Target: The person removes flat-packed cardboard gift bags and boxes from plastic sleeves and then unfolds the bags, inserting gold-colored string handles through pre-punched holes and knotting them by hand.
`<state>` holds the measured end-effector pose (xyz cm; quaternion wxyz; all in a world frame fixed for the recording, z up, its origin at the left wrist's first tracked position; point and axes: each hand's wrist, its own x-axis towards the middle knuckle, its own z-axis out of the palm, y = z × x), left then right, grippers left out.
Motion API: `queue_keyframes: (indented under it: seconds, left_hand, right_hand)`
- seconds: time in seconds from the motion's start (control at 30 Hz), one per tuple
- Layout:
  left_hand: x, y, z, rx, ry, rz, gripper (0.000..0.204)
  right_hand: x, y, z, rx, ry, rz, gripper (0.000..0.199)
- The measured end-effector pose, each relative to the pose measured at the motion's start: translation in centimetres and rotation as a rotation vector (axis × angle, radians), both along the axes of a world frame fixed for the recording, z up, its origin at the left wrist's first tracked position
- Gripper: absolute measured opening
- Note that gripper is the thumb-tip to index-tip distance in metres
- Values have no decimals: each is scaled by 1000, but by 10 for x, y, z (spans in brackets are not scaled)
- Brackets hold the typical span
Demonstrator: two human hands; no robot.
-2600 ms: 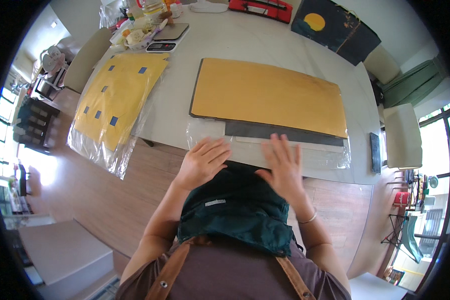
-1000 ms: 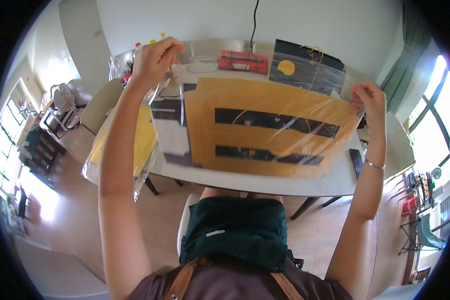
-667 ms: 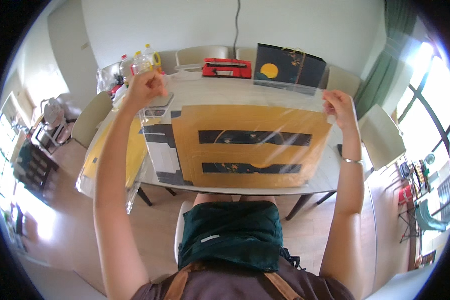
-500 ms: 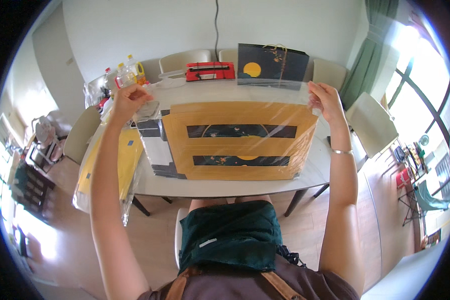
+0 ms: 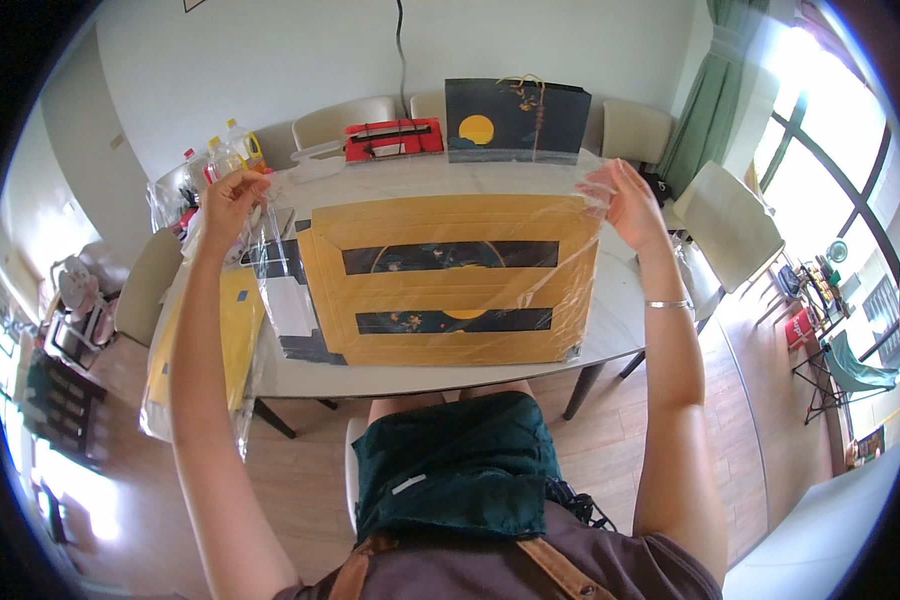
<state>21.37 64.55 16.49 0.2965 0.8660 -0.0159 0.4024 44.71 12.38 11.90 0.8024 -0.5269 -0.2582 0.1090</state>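
Note:
A large clear plastic bag (image 5: 530,176) stands tilted on the table in front of me. Inside it is a flat tan cardboard sheet (image 5: 440,290) with two dark printed strips and dark and white edges at its left. My left hand (image 5: 232,205) pinches the bag's upper left corner. At the upper right corner, my right hand (image 5: 630,208) has the plastic between thumb and fingers, slightly blurred. Both hands are raised, holding the bag's top edge stretched above the cardboard.
On the white table (image 5: 610,325) lie a yellow sheet in plastic (image 5: 210,325) at left and a red case (image 5: 394,140) at the back. Behind stands a dark gift bag (image 5: 520,120) with a yellow moon. Bottles (image 5: 225,155) stand at back left. Chairs (image 5: 725,225) surround the table.
My view has shifted slightly, moving the scene left in the picture. The right hand's fingers have straightened upward at the bag's corner; the left hand keeps its pinch.

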Motion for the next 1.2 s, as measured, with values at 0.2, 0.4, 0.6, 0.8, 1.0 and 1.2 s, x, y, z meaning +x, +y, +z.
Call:
queue_keyframes:
  seconds: [0.2, 0.4, 0.6, 0.8, 1.0, 1.2]
  left_hand:
    - [34, 38, -60, 95, 20, 232, 11]
    - [52, -14, -135, 365, 453, 426, 41]
    - [-18, -223, -127, 384, 683, -158, 90]
    - [-56, -270, -204, 855, 500, -366, 82]
    - [-4, -176, -177, 854, 645, -434, 75]
    - [42, -148, -150, 554, 1061, -459, 52]
  right_hand:
    - [-5, 63, -72, -485, -388, -358, 50]
    - [10, 73, -163, -758, -259, -554, 47]
    - [-18, 46, -167, -1016, -1159, -807, 59]
    - [18, -3, -194, -987, -1017, -79, 41]
    - [-29, -17, -166, -1143, -989, -217, 33]
    - [-47, -5, -166, -1060, -1046, -145, 26]
